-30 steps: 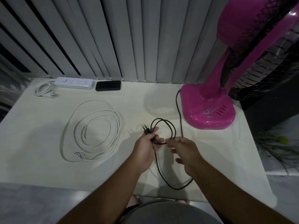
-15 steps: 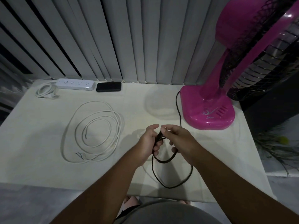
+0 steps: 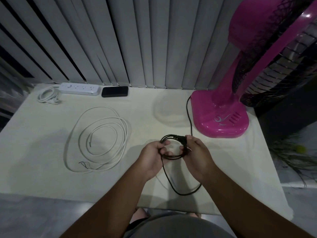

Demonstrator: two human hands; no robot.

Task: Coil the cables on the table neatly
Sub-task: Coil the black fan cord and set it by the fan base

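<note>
Black cable [image 3: 172, 156] coil partly hidden inside both hands' curled fingers [image 3: 165, 143].

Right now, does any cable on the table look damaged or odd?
Yes. The white cable, lying in loose loops left of the hands, has no plug: both its ends look cut, with thin bare wires sticking out of the near one.

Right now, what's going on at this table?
A person is coiling the black cable of the pink fan over the table. The left hand grips one side of the small coil, the right hand pinches the other side near the plug. One loose loop hangs toward the near edge. The white cable lies in wide loops to the left, untouched.
</note>
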